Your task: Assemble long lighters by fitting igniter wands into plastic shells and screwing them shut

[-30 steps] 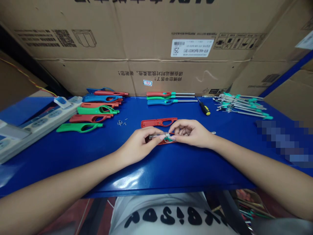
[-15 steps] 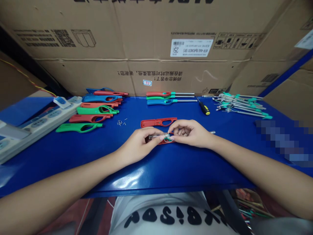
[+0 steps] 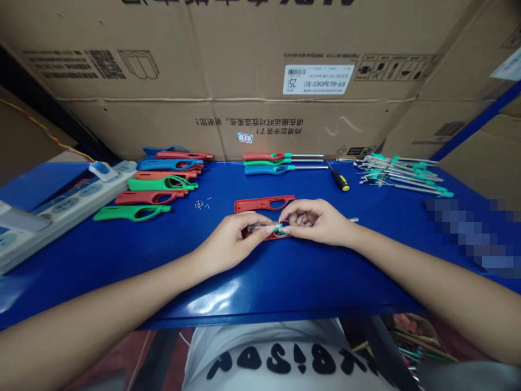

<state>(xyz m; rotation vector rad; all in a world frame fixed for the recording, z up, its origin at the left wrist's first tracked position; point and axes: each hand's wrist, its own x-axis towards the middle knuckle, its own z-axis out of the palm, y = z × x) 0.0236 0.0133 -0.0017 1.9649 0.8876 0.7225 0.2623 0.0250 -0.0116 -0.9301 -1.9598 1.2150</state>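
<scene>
My left hand point(image 3: 226, 241) is closed, pinching a clear lighter fuel tank point(image 3: 259, 226) between thumb and fingers. At the tank's right end is a small teal part point(image 3: 280, 227) with a thin pale tube or wire looping below. The thumb and index finger of my right hand point(image 3: 321, 224) close around that teal part; the other fingers curl in. Beneath both hands lies a red lighter shell half point(image 3: 272, 237), mostly hidden. Just beyond them rests another red shell half point(image 3: 260, 204), inner side up. A metal tube tip point(image 3: 354, 220) shows past my right wrist.
Coloured lighter handle shells point(image 3: 157, 196) lie at left beside a power strip point(image 3: 67, 206). Small screws point(image 3: 201, 204) sit nearby. Long-necked lighters point(image 3: 280, 163), a screwdriver point(image 3: 340, 180) and a pile of metal rods with teal ends point(image 3: 402, 174) line the back, before a cardboard wall point(image 3: 163, 125).
Almost nothing differs. Around the teal part my fingertips have shifted very slightly; both hands keep their place over the red shell half.
</scene>
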